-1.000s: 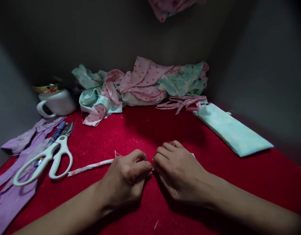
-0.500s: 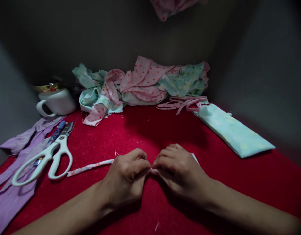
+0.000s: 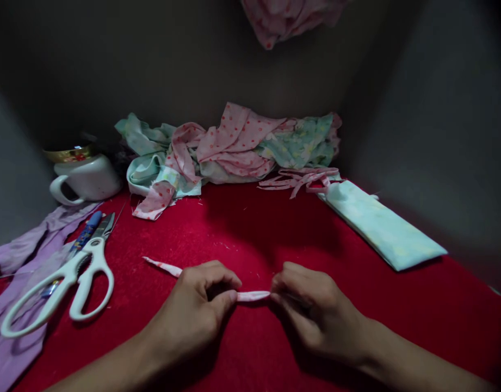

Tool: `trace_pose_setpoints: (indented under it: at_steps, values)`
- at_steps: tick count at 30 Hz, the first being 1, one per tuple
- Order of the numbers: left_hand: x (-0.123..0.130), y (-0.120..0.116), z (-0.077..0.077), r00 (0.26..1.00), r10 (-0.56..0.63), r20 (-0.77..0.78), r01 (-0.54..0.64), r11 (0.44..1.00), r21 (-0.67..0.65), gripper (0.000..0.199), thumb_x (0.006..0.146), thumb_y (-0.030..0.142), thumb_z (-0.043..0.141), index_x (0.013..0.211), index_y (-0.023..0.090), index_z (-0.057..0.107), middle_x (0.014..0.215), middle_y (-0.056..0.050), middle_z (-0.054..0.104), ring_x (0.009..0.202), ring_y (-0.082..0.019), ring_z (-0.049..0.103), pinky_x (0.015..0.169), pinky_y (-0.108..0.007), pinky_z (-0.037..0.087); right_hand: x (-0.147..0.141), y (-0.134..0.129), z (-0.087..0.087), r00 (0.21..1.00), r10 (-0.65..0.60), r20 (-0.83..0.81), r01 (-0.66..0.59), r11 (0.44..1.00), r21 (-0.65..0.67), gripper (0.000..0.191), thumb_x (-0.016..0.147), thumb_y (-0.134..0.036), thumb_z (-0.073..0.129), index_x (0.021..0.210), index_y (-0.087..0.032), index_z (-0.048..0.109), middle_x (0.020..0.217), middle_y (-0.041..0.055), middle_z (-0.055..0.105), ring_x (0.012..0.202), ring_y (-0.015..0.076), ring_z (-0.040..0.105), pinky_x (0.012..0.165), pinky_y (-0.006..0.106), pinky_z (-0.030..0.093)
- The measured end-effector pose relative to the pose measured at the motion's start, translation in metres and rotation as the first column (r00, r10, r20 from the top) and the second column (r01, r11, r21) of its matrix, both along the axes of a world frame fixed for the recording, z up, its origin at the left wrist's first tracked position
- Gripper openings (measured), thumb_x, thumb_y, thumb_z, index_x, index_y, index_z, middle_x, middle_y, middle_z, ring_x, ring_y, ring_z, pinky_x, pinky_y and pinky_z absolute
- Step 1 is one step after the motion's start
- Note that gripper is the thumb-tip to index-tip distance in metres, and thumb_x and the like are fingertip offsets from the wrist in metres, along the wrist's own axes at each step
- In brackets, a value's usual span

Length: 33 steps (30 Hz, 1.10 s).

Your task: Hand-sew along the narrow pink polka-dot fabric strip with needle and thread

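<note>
A narrow, pale pink fabric strip point(image 3: 253, 296) is stretched between my two hands, just above the red cloth. My left hand point(image 3: 203, 299) pinches it between thumb and fingers, and its loose tail runs out behind the knuckles to the left. The strip's right end is pinched in the fingertips of my right hand point(image 3: 311, 310). Whether more of it lies inside the right hand is hidden. White-handled scissors point(image 3: 97, 261) lie to the left of my left hand, beside a blue pen-like tool point(image 3: 87, 231).
Red cloth point(image 3: 242, 348) covers the table. Pink and green fabric scraps point(image 3: 234, 147) are heaped along the back wall. A white mug point(image 3: 91, 179) stands at back left, near purple fabric point(image 3: 17, 310). A folded pale green fabric piece point(image 3: 389, 228) lies right. Pink cloth point(image 3: 291, 19) hangs above.
My hands have moved apart, exposing a stretch of the strip between them. The strip's left tail has shifted up and away from the scissors. The view has tilted slightly.
</note>
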<state>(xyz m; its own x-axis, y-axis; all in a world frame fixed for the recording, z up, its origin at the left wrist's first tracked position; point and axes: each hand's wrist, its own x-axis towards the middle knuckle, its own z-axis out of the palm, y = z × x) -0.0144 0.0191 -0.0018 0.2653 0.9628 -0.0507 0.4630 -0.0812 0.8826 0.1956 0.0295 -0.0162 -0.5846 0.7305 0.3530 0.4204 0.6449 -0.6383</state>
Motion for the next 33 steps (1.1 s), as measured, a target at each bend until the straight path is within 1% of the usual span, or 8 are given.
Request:
trace_pose_setpoints:
  at_steps: [6,12,15,21,25,28,31,33]
  values:
    - [0.006,-0.003,0.004,0.990,-0.053,-0.130,0.049,0.998,-0.037,0.017,0.080,0.014,0.050,0.073,0.017,0.065,0.074,-0.002,0.060,0.069,-0.015,0.057,0.062,-0.026,0.042,0.007,0.003,-0.005,0.999,0.009,-0.037,-0.008,0.999,0.047,0.014,0.084,-0.014,0.055,0.073,-0.010,0.063,0.058,0.0008,0.047,0.050,0.0084,0.039,0.046,0.021,0.026]
    - [0.007,-0.003,0.002,0.987,-0.071,-0.146,0.068,0.997,-0.030,0.020,0.082,0.016,0.048,0.074,0.016,0.067,0.072,-0.004,0.060,0.067,-0.016,0.057,0.061,-0.027,0.041,0.008,0.005,-0.007,0.999,0.010,-0.051,-0.008,0.999,0.031,0.013,0.085,-0.016,0.058,0.079,-0.012,0.068,0.057,0.0006,0.049,0.048,0.0078,0.040,0.045,0.020,0.026]
    - [0.007,-0.002,0.003,0.986,-0.081,-0.143,0.077,0.996,-0.038,0.022,0.082,0.017,0.048,0.072,0.015,0.067,0.069,-0.004,0.059,0.065,-0.015,0.056,0.058,-0.026,0.040,0.008,0.006,-0.007,0.998,0.005,-0.070,-0.006,1.000,-0.017,0.012,0.084,-0.017,0.059,0.079,-0.013,0.069,0.056,0.0004,0.050,0.047,0.0077,0.041,0.045,0.020,0.026]
    - [0.005,0.004,0.008,0.994,-0.064,-0.090,0.040,0.969,-0.244,0.020,0.079,0.022,0.051,0.065,0.017,0.063,0.063,0.002,0.053,0.060,-0.012,0.048,0.054,-0.023,0.033,0.008,0.005,-0.003,0.996,-0.019,-0.084,0.007,0.990,-0.140,0.011,0.082,-0.016,0.061,0.079,-0.014,0.071,0.055,0.0000,0.054,0.047,0.0069,0.045,0.044,0.017,0.030]
    - [-0.002,0.009,0.018,0.995,-0.065,-0.076,0.035,0.938,-0.345,0.020,0.078,0.026,0.049,0.061,0.017,0.056,0.056,0.005,0.045,0.052,-0.010,0.038,0.047,-0.021,0.027,0.008,0.006,-0.001,0.997,-0.024,-0.080,0.012,0.988,-0.151,0.011,0.082,-0.017,0.061,0.078,-0.014,0.071,0.056,0.0006,0.057,0.047,0.0070,0.048,0.044,0.017,0.032]
    - [-0.016,0.016,0.031,0.972,-0.141,-0.188,0.078,0.948,-0.308,0.022,0.076,0.026,0.050,0.056,0.017,0.054,0.057,0.003,0.048,0.055,-0.011,0.043,0.049,-0.019,0.030,0.008,0.007,-0.002,0.992,-0.021,-0.123,0.005,0.992,-0.127,0.010,0.081,-0.017,0.062,0.078,-0.014,0.071,0.056,0.0008,0.058,0.047,0.0067,0.048,0.045,0.016,0.033]
    - [-0.030,0.024,0.043,0.936,-0.240,-0.257,0.166,0.946,-0.278,0.024,0.078,0.031,0.048,0.061,0.018,0.060,0.060,0.001,0.053,0.058,-0.013,0.048,0.051,-0.019,0.034,0.007,0.007,-0.002,0.988,-0.011,-0.157,-0.012,0.990,-0.142,0.010,0.081,-0.017,0.062,0.078,-0.014,0.071,0.057,0.0007,0.059,0.048,0.0063,0.049,0.045,0.016,0.033]
    - [-0.036,0.026,0.047,0.907,-0.288,-0.308,0.235,0.952,-0.198,0.028,0.080,0.031,0.044,0.062,0.018,0.061,0.062,0.000,0.054,0.057,-0.012,0.049,0.051,-0.020,0.036,0.007,0.007,-0.001,0.987,-0.013,-0.161,-0.014,0.987,-0.163,0.010,0.082,-0.017,0.062,0.078,-0.014,0.071,0.056,0.0005,0.058,0.048,0.0060,0.048,0.044,0.016,0.033]
